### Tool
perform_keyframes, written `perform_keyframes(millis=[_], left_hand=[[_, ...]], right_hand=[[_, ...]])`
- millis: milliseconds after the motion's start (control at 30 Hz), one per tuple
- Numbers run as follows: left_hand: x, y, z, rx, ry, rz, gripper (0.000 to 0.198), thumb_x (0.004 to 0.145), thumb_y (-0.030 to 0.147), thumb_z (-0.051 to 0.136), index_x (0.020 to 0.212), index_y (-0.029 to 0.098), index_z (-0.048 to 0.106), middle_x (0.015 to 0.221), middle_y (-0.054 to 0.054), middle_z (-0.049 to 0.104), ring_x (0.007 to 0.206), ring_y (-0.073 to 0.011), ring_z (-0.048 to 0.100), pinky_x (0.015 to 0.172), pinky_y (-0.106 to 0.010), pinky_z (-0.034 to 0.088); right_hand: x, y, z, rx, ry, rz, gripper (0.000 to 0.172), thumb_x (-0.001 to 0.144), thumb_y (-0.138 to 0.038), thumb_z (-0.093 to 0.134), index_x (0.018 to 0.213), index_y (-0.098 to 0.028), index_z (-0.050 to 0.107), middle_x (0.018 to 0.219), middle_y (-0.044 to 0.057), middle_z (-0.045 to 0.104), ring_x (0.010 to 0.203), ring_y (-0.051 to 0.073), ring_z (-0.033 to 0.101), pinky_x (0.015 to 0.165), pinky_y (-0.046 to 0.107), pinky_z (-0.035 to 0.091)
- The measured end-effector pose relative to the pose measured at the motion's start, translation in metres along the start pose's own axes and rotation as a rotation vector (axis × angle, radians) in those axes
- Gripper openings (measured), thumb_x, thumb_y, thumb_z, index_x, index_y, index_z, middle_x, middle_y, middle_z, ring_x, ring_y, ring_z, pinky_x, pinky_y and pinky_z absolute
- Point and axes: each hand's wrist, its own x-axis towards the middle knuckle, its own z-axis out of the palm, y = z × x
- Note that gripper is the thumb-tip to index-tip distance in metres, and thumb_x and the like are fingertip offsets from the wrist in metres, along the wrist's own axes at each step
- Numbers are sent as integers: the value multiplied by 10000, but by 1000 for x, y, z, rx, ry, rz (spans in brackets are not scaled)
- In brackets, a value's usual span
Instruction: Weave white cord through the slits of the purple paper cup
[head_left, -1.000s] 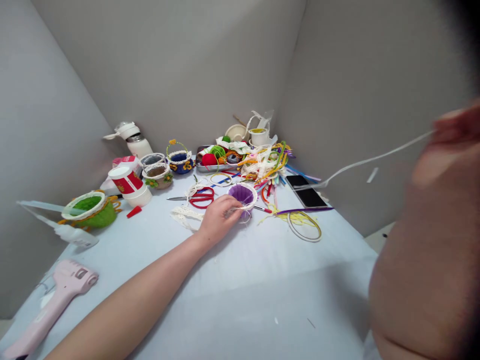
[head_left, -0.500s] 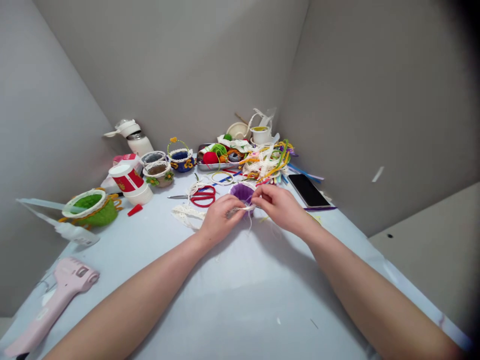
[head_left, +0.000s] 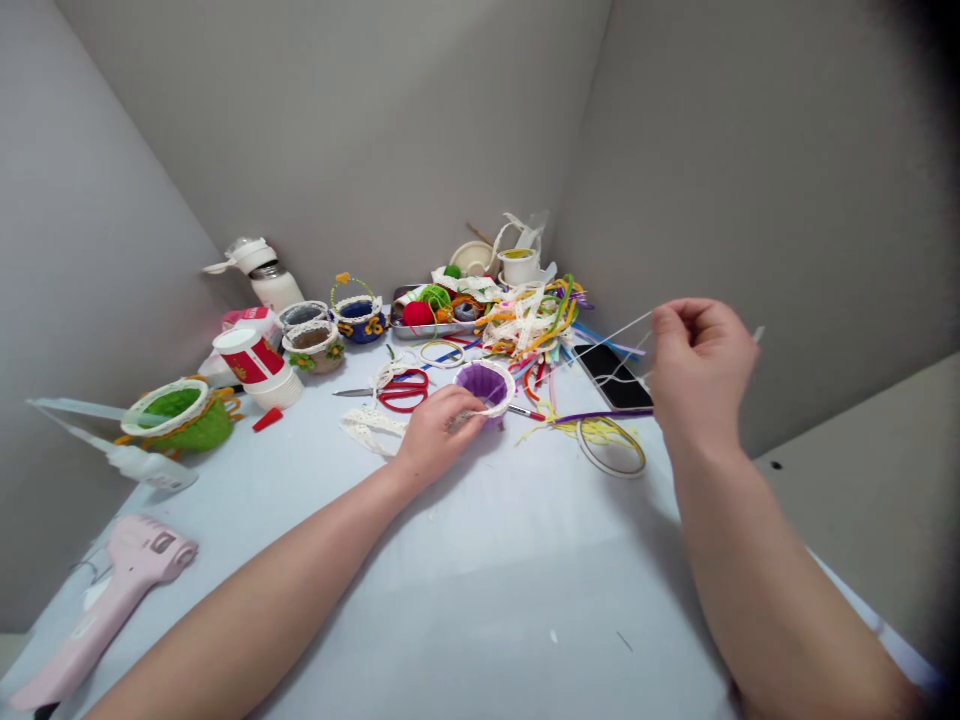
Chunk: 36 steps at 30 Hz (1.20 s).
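A small purple basket [head_left: 481,384] with a white rim stands in the middle of the table. My left hand [head_left: 441,430] is closed on the near side of its rim, thumb and fingers pinching the edge. Up at the right, my right hand [head_left: 705,350] is closed on a thin white thread [head_left: 616,333] that stretches back toward the basket. The fingertips of that hand are partly hidden by its back. Red-handled scissors [head_left: 403,390] and a strip of white lace [head_left: 370,428] lie just left of the basket.
A pink glue gun [head_left: 135,580], a glue bottle [head_left: 154,467] and a green basket [head_left: 199,425] are on the left. Behind are small finished baskets [head_left: 360,320], a yarn tray [head_left: 420,330] and a ribbon pile [head_left: 529,320]. To the right lie a phone [head_left: 611,375] and a ring [head_left: 611,470].
My right hand has moved from the basket's rim up and to the right, drawing the white thread out taut. My left hand has stayed at the rim.
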Motion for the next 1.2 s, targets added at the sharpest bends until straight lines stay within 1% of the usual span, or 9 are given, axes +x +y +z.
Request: perform_keyframes(millis=[100, 367, 433, 567, 700, 800, 900, 1067, 1200], left_hand=[[0, 0, 0, 9, 7, -6, 60, 845, 156, 623, 850, 176, 679, 867, -38, 678, 839, -147, 626, 791, -269, 490], [1, 2, 0, 4, 2, 5, 63, 843, 147, 623, 852, 174, 679, 861, -33, 679, 833, -138, 625, 780, -257, 489], [1, 2, 0, 1, 1, -2, 63, 840, 143, 625, 853, 173, 678, 863, -32, 677, 834, -137, 625, 780, -255, 488], [1, 1, 1, -4, -1, -7, 55, 843, 152, 627, 856, 176, 675, 869, -33, 673, 840, -140, 624, 785, -261, 488], [0, -1, 1, -11, 1, 1, 61, 849, 156, 618, 872, 183, 668, 886, -36, 668, 854, -147, 622, 794, -273, 489], [0, -2, 2, -23, -4, 5, 60, 850, 161, 616, 885, 183, 660, 892, -37, 662, 861, -151, 615, 791, -276, 487], [-1, -2, 2, -17, -18, -25, 77, 841, 151, 610, 905, 182, 639, 898, -32, 660, 867, -156, 611, 791, -280, 485], [-1, -1, -1, -12, -53, -107, 178, 810, 144, 623, 976, 193, 580, 939, -20, 653, 880, -164, 617, 799, -286, 491], [2, -1, -9, 11, -113, -2, 220, 818, 154, 634, 1023, 197, 567, 1019, -44, 637, 969, -180, 600, 867, -309, 485]], right_hand=[[7, 8, -8, -30, 75, 1, 133, 846, -341, 578, 827, -212, 607, 677, -9, 474, 563, 128, 408, 527, 283, 325], [12, 12, -22, -71, 96, 60, 132, 860, -380, 563, 832, -256, 600, 704, 17, 476, 598, 167, 441, 556, 330, 340], [9, 7, -22, -57, 14, 93, 155, 854, -393, 579, 839, -242, 613, 702, 14, 482, 581, 148, 417, 545, 314, 326], [-6, -5, -13, -149, -298, 118, 178, 826, -359, 615, 879, -199, 670, 618, -13, 482, 519, 111, 365, 494, 272, 274], [-40, -15, 11, -194, -644, -107, 275, 836, -253, 594, 1093, -192, 670, 601, -37, 490, 532, 107, 420, 539, 248, 317], [-69, -19, 31, -194, -863, -252, 214, 849, -223, 591, 1049, -194, 664, 723, -3, 608, 605, 117, 498, 599, 242, 356], [-84, -19, 42, -248, -926, -295, 146, 860, -202, 579, 992, -201, 642, 852, 20, 671, 669, 132, 546, 635, 244, 367], [-85, -14, 45, -279, -939, -297, 114, 886, -201, 549, 969, -215, 626, 894, 15, 689, 705, 139, 576, 649, 244, 374], [-83, -9, 47, -274, -937, -304, 128, 900, -201, 536, 978, -219, 636, 920, 23, 696, 749, 148, 595, 676, 247, 389]])
